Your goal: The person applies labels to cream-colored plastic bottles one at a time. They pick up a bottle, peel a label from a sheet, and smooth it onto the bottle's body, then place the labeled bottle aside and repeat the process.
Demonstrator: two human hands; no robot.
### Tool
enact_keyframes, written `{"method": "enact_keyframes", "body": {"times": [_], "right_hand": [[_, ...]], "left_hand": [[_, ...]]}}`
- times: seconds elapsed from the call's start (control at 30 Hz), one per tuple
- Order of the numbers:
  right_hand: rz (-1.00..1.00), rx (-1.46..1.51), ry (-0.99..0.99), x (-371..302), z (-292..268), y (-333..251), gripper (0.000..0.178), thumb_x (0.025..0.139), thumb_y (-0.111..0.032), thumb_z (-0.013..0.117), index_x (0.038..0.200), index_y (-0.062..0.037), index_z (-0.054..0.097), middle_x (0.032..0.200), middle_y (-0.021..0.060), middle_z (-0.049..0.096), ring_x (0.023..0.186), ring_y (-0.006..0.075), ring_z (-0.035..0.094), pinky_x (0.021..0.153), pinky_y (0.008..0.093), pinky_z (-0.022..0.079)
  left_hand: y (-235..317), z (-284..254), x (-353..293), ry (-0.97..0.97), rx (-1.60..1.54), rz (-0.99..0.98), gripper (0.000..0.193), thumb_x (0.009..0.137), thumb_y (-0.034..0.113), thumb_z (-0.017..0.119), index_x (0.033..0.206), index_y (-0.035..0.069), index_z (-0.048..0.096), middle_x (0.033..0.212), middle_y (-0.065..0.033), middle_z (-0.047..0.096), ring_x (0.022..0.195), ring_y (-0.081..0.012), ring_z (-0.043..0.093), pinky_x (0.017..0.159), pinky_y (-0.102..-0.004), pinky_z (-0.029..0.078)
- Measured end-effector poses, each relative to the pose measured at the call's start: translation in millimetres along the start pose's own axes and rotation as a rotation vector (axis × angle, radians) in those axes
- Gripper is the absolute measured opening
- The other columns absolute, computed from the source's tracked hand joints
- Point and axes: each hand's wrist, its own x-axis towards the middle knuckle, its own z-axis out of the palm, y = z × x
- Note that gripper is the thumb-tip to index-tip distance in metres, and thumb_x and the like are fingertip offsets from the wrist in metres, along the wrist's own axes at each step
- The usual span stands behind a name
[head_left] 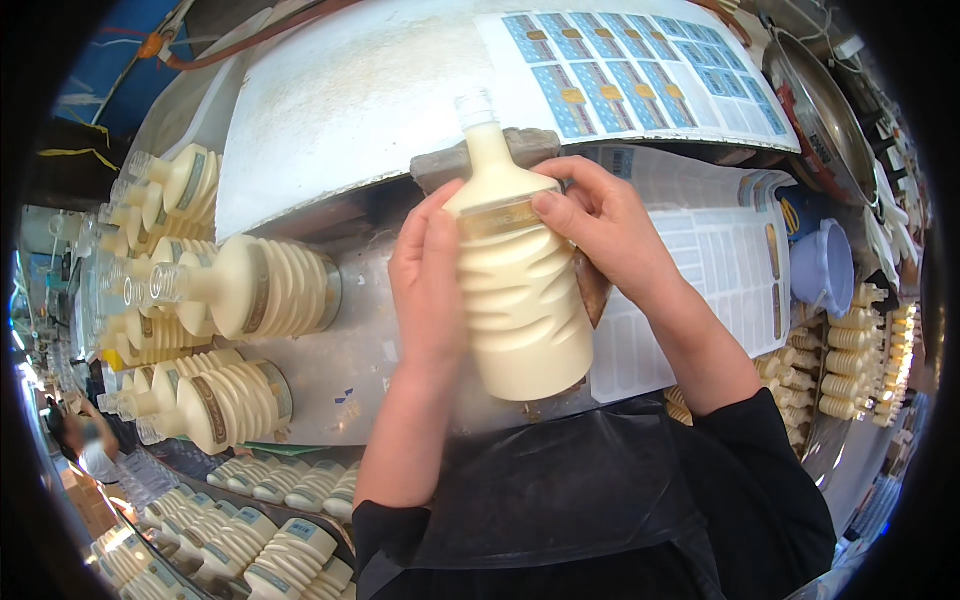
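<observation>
A cream-coloured bottle [525,335] with a wavy ribbed body and a clear neck lies in front of me, neck pointing away. Its shoulder rests by a grey padded block [437,170]. Around the upper body runs a gold label strip [493,216]. My left hand [428,270] is closed along the bottle's left side, fingertips near the strip's left end. With the thumb on the strip's right end, my right hand [608,220] grips the bottle's shoulder; the fingers behind it are partly hidden.
Several similar bottles [240,290] lie to the left, more [290,560] at lower left. A white board [370,90] carries a blue-and-gold label sheet [600,75]. A mostly peeled label sheet [700,260] hangs at right, near a lavender bucket [825,265]. Another person [95,450] is far left.
</observation>
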Motion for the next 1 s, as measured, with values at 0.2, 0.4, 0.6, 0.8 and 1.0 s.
{"method": "enact_keyframes", "body": {"times": [0.2,0.4,0.6,0.8,1.0], "right_hand": [[0.013,0.002,-0.024,0,-1,0,0.036,0.100,-0.023,0.068,0.126,0.0011,0.062,0.088,0.0031,0.070,0.082,0.0052,0.062,0.073,0.0222,0.049],[-0.026,0.017,0.015,-1,2,6,0.041,0.098,-0.030,0.067,0.126,0.0005,0.064,0.083,-0.0017,0.062,0.076,0.0044,0.056,0.069,0.0215,0.044],[-0.081,0.299,0.044,-6,-31,1,0.032,0.105,-0.026,0.051,0.122,-0.0031,0.066,0.098,-0.0044,0.061,0.090,0.0047,0.055,0.083,0.0189,0.042],[-0.884,-0.583,0.298,-33,9,-11,0.022,0.084,-0.005,0.070,0.106,-0.0036,0.070,0.105,0.0116,0.073,0.094,0.0261,0.072,0.083,0.0372,0.057],[-1.161,-0.839,0.223,-34,24,-36,0.029,0.073,-0.006,0.070,0.101,0.0002,0.072,0.103,0.0123,0.074,0.092,0.0259,0.073,0.076,0.0366,0.056]], "left_hand": [[-1,3,1,-0.033,0.041,-0.034,0.035,0.108,0.030,0.053,0.130,0.002,0.055,0.124,-0.0093,0.060,0.109,-0.0133,0.059,0.095,-0.0316,0.050],[1,4,-1,-0.052,0.062,-0.020,0.035,0.108,0.031,0.054,0.131,0.005,0.053,0.123,-0.0094,0.060,0.110,-0.0142,0.059,0.097,-0.0315,0.050],[-7,3,0,0.019,0.042,0.050,0.032,0.108,0.028,0.055,0.130,0.005,0.054,0.123,-0.0092,0.061,0.108,-0.0132,0.059,0.095,-0.0305,0.050],[-3,2,-3,0.013,-0.106,-0.044,0.027,0.110,0.022,0.050,0.127,0.003,0.058,0.116,-0.0078,0.066,0.102,-0.0124,0.064,0.092,-0.0305,0.053],[-6,-9,-6,0.025,-0.371,-0.098,0.032,0.112,0.021,0.039,0.125,0.001,0.060,0.114,-0.0091,0.066,0.108,-0.0164,0.063,0.097,-0.0336,0.052]]}}
